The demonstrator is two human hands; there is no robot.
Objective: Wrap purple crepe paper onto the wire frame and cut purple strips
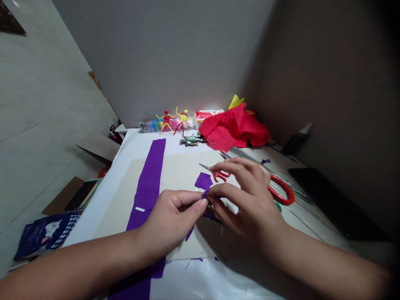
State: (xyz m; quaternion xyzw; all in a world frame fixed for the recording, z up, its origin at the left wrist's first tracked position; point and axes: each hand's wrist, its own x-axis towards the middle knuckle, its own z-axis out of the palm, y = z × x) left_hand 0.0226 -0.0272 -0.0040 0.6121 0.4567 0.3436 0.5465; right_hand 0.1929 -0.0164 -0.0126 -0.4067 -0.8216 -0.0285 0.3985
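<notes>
My left hand (173,214) and my right hand (253,198) meet over the middle of the table. Between both sets of fingertips is a small, twisted purple piece (205,193), thin crepe paper or cloth; its lower part is largely hidden. Just beyond them lie a small purple square (203,181) and small red-handled scissors (219,176), partly behind my right fingers. Left of my hands runs a long purple strip (151,175), with a short white stick (140,209) on it. My left forearm crosses over the strip.
Two red and yellow wire figures (166,121) stand at the back near crumpled red paper or cloth (234,127). Larger scissors with red handles (283,190) and several thin wires (300,192) lie right of my hand. A dark flat object (331,200) is farther right.
</notes>
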